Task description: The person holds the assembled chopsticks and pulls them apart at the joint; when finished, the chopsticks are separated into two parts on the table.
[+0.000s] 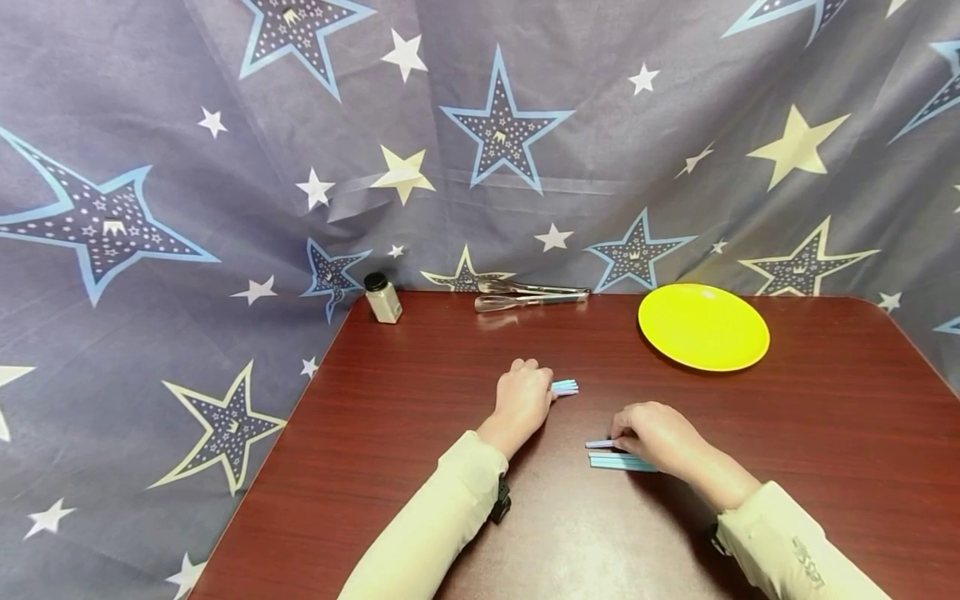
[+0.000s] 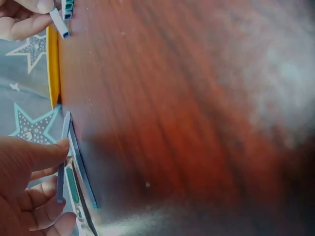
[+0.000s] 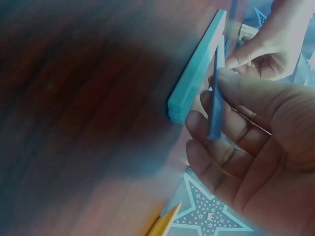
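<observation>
In the head view my left hand (image 1: 522, 396) is over the table at the left end of a small group of pale blue and lilac sticks (image 1: 565, 387). The left wrist view has its thumb and fingers pinching a thin lilac-grey stick (image 2: 64, 130); a second stick (image 2: 83, 167) lies close alongside. Nearer to me, my right hand (image 1: 660, 435) pinches a slim lilac stick (image 1: 598, 444) between thumb and fingers. Just in front of that hand lies a stack of teal sticks (image 1: 617, 462), seen as layered bars (image 3: 197, 69) in the right wrist view.
Toward the back right stands a yellow plate (image 1: 703, 327). Tongs (image 1: 528, 298) with a metallic look lie along the back edge. At the back left corner is a black-capped jar (image 1: 383, 298). A star-patterned cloth (image 1: 480, 217) hangs behind the reddish-brown table (image 1: 360, 450).
</observation>
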### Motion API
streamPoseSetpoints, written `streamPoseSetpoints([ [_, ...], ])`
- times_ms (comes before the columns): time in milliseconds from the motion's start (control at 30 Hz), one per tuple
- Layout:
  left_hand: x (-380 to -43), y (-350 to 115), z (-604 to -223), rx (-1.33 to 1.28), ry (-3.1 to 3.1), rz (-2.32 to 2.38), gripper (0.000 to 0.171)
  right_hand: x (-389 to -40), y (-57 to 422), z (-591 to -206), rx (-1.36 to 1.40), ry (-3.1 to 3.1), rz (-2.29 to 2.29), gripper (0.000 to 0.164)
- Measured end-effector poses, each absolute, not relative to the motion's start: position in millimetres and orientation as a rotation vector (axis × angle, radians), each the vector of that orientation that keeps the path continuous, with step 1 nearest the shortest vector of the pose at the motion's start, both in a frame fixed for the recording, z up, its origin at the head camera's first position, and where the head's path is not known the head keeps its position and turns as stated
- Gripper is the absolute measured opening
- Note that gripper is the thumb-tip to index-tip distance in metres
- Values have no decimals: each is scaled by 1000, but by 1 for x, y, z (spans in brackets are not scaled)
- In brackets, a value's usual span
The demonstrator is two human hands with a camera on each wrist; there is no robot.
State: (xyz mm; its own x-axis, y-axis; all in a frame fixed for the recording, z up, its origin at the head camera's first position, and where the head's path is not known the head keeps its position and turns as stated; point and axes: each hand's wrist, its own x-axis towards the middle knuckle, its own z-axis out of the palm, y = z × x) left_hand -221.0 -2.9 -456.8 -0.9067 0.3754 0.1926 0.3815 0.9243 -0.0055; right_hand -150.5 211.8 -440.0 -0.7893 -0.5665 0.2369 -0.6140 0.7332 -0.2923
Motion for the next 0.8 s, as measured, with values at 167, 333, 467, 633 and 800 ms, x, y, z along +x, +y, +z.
streamPoseSetpoints([
  [167, -222, 1, -457, -572, -2893, 7, 14, -151, 215, -443, 966, -2830, 554, 21],
  [333, -221, 3, -457, -578, -2893, 38, 17, -153, 218, -446, 1010, -2829, 577, 18],
  [467, -222, 3, -457, -574, -2897, 53, 18, -154, 219, -447, 1017, -2832, 584, 14],
  [633, -223, 4, -457, -573, -2916, 64, 17, -154, 220, -448, 1032, -2811, 602, 19],
  [800, -223, 5, -454, -574, -2938, 77, 16, -154, 220, -448, 1066, -2796, 674, 28],
])
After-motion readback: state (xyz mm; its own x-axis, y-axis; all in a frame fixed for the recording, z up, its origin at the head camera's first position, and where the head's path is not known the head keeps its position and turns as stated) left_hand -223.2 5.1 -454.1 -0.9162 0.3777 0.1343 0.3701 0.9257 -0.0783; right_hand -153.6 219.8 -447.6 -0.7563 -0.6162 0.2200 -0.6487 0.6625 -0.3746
